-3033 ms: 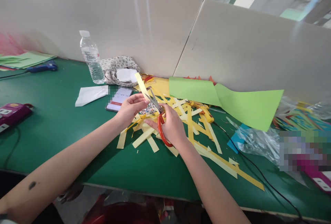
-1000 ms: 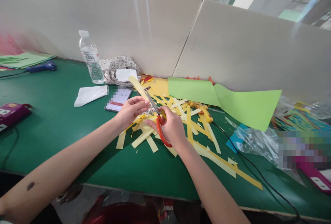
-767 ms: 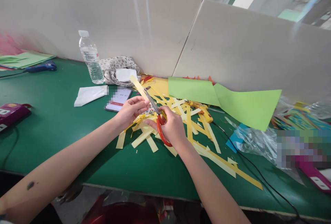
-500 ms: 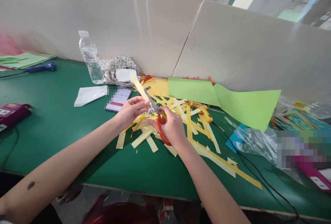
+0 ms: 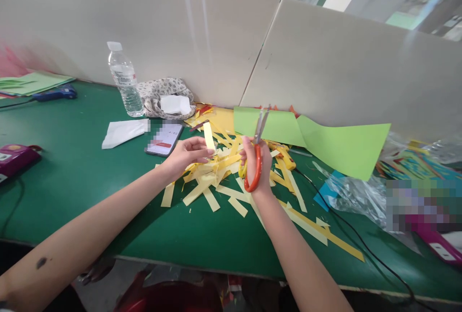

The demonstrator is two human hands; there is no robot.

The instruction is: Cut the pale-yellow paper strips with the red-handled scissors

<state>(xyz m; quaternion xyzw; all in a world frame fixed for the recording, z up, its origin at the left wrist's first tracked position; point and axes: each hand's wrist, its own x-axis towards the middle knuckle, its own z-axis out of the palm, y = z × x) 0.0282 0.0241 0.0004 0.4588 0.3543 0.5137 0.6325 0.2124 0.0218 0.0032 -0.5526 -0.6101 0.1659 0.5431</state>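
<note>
Yellow paper strip [image 5: 208, 136] stood above the left hand [image 5: 189, 155], its lower end clamped in the thumb-and-finger grip; the right hand [image 5: 266, 165] had its grip wrapped around the scissors [image 5: 258, 154], whose blades pointed upward, slightly apart.

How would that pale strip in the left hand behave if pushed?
The pale strip looks thin, so it is probably light and might bend under a push. It stands up from the left hand without visible drooping, so it seems fairly stiff.
</note>
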